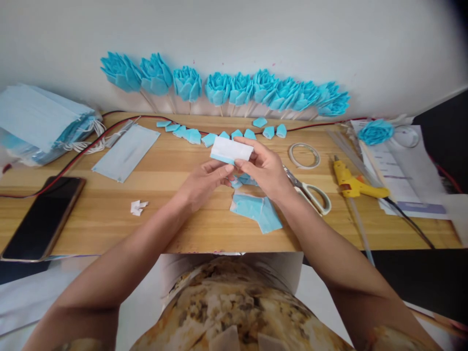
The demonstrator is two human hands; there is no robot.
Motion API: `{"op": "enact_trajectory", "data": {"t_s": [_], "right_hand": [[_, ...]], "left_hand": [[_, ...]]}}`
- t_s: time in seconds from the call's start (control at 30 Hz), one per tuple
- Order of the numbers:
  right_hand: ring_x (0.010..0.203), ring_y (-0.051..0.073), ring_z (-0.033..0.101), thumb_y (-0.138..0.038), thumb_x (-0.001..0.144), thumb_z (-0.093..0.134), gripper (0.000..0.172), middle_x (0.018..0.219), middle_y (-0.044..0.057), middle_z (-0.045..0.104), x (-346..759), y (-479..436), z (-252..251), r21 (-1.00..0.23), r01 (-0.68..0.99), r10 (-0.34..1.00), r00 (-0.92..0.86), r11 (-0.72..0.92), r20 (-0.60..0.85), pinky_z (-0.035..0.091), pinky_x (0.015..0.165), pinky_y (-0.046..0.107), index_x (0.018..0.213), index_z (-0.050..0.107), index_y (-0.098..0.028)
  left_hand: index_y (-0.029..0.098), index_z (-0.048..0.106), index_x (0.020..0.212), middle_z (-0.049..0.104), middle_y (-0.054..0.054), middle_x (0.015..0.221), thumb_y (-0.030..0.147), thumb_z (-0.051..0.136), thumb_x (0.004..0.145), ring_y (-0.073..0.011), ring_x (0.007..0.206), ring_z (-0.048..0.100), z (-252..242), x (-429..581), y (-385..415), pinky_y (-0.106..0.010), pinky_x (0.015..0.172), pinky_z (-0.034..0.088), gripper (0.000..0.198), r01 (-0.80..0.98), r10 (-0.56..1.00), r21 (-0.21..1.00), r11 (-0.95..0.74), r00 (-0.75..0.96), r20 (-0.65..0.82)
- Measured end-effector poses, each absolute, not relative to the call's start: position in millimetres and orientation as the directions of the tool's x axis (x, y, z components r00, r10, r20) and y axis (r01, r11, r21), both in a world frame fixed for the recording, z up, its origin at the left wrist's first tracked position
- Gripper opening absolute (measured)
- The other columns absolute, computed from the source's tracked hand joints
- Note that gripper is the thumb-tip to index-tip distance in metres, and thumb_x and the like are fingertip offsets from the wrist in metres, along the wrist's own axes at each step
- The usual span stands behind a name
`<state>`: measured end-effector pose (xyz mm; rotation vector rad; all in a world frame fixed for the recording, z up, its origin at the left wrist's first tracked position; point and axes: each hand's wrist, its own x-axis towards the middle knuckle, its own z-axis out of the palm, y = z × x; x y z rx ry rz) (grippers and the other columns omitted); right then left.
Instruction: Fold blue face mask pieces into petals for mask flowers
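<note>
A folded rectangle of white fabric with a blue lower edge, like face mask material (231, 147), is held up over the middle of the table. My right hand (263, 168) pinches its right end, thumb in front and fingers behind. The fingers of my left hand (206, 183) are closed at its lower edge, thumb against it. Under my hands lie small blue cut pieces (248, 180), partly hidden, and nearer me overlapping blue fabric pieces (252, 207). Scissors with white handles (317, 199) rest beside my right wrist, partly covered by it.
Blue fabric flowers on sticks (188, 84) lean along the wall, above a row of folded blue petals (190, 135). Left are a mask stack (40, 117), a flat mask (127, 151) and a phone (44, 217). Right are a tape roll (292, 156) and a yellow glue gun (351, 181).
</note>
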<state>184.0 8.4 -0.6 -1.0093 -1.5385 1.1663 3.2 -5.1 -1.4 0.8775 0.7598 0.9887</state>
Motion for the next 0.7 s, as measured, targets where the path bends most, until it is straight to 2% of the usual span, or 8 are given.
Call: {"op": "enact_trajectory", "data": {"t_s": [0.13, 0.27, 0.33, 0.4, 0.47, 0.57, 0.7], "right_hand": [[0.100, 0.022, 0.074, -0.036, 0.087, 0.074, 0.049, 0.110, 0.004, 0.078, 182.8, 8.5, -5.0, -0.974, 0.077, 0.951, -0.245, 0.213, 0.189, 0.064, 0.083, 0.037, 0.134, 0.064, -0.027], [0.090, 0.021, 0.074, -0.041, 0.090, 0.072, 0.049, 0.103, 0.003, 0.077, 185.5, 9.7, -7.4, -0.963, 0.129, 0.943, -0.267, 0.238, 0.197, 0.064, 0.078, 0.036, 0.137, 0.063, -0.028], [0.086, 0.021, 0.073, -0.042, 0.096, 0.065, 0.046, 0.097, 0.002, 0.075, 190.3, 10.8, -5.1, -0.942, 0.174, 0.936, -0.259, 0.287, 0.237, 0.064, 0.078, 0.038, 0.140, 0.061, -0.029], [0.092, 0.021, 0.073, -0.041, 0.100, 0.057, 0.045, 0.101, 0.003, 0.075, 196.8, 11.8, 0.0, -0.901, 0.228, 0.916, -0.251, 0.370, 0.313, 0.063, 0.085, 0.041, 0.143, 0.058, -0.030], [0.109, 0.024, 0.070, -0.036, 0.100, 0.055, 0.046, 0.117, 0.005, 0.074, 203.0, 12.7, 6.7, -0.825, 0.300, 0.873, -0.269, 0.478, 0.408, 0.060, 0.096, 0.046, 0.146, 0.054, -0.031], [0.134, 0.029, 0.058, -0.027, 0.094, 0.060, 0.054, 0.142, 0.006, 0.064, 207.3, 14.5, 13.5, -0.638, 0.430, 0.769, -0.374, 0.639, 0.519, 0.049, 0.113, 0.055, 0.147, 0.053, -0.033], [0.143, 0.032, 0.049, -0.020, 0.090, 0.064, 0.057, 0.150, 0.005, 0.057, 203.7, 17.9, 9.8, -0.410, 0.476, 0.624, -0.510, 0.778, 0.592, 0.036, 0.121, 0.062, 0.144, 0.055, -0.035]], "left_hand": [[0.015, 0.074, 0.070, 0.070, -0.003, 0.070, 0.039, 0.090, 0.073, -0.0126, 0.069, 0.062, -4.6, 2.2, -4.3, -0.028, 0.070, 0.051, 0.030, -0.365, 0.944, 0.890, 0.274, 0.276, -0.178], [0.013, 0.070, 0.063, 0.068, -0.002, 0.066, 0.032, 0.087, 0.076, -0.0110, 0.064, 0.062, -0.2, -1.1, -1.8, -0.026, 0.067, 0.050, 0.028, -0.404, 0.949, 0.869, 0.285, 0.246, -0.197], [0.014, 0.066, 0.062, 0.068, -0.002, 0.066, 0.026, 0.085, 0.077, -0.0106, 0.061, 0.061, 2.6, -2.4, -0.6, -0.026, 0.064, 0.049, 0.028, -0.444, 0.950, 0.846, 0.295, 0.231, -0.210], [0.014, 0.063, 0.062, 0.067, -0.002, 0.066, 0.022, 0.081, 0.079, -0.0104, 0.059, 0.061, 4.4, -3.2, 0.4, -0.026, 0.062, 0.048, 0.026, -0.473, 0.947, 0.824, 0.312, 0.223, -0.231], [0.013, 0.063, 0.064, 0.067, -0.002, 0.066, 0.019, 0.077, 0.081, -0.0103, 0.058, 0.060, 5.1, -3.9, 1.3, -0.025, 0.061, 0.046, 0.023, -0.483, 0.942, 0.811, 0.331, 0.224, -0.251], [0.013, 0.064, 0.066, 0.066, -0.002, 0.066, 0.018, 0.074, 0.083, -0.0100, 0.057, 0.060, 4.8, -4.7, 1.9, -0.025, 0.060, 0.045, 0.021, -0.476, 0.933, 0.806, 0.353, 0.244, -0.264], [0.012, 0.065, 0.065, 0.065, -0.002, 0.065, 0.018, 0.073, 0.084, -0.0099, 0.058, 0.058, 3.8, -5.5, 1.6, -0.025, 0.059, 0.043, 0.022, -0.451, 0.921, 0.810, 0.374, 0.283, -0.267]]}}
